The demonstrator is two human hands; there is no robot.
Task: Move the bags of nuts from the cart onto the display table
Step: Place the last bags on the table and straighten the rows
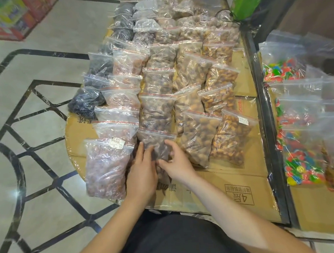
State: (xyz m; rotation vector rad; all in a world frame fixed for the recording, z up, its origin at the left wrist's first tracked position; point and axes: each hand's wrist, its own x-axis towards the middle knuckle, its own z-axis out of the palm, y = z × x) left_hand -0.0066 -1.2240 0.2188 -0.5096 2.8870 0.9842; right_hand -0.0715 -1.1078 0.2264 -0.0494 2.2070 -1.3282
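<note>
Broadly, display table (217, 184), surfaced in flattened cardboard under clear film, carries clear zip bags laid in overlapping columns running toward 12 o'clock. Each bag's sealed top lies over the one behind, probably so contents and labels show. Columns are sorted by contents: dark bags (87, 102) at 9 to 10 o'clock, paler nuts next, amber-coloured nuts toward 2 o'clock. A neighbouring surface at 3 o'clock holds bags of coloured sweets (300, 161). Cart not in view.

Bag of brown nuts (156, 141) lies at the near end of the centre column, on the table. Left hand (142, 173) and right hand (177, 163) flank its lower end, fingers loosely curled against the plastic, pressing rather than lifting. Judgement: seating and squaring it in line.
</note>
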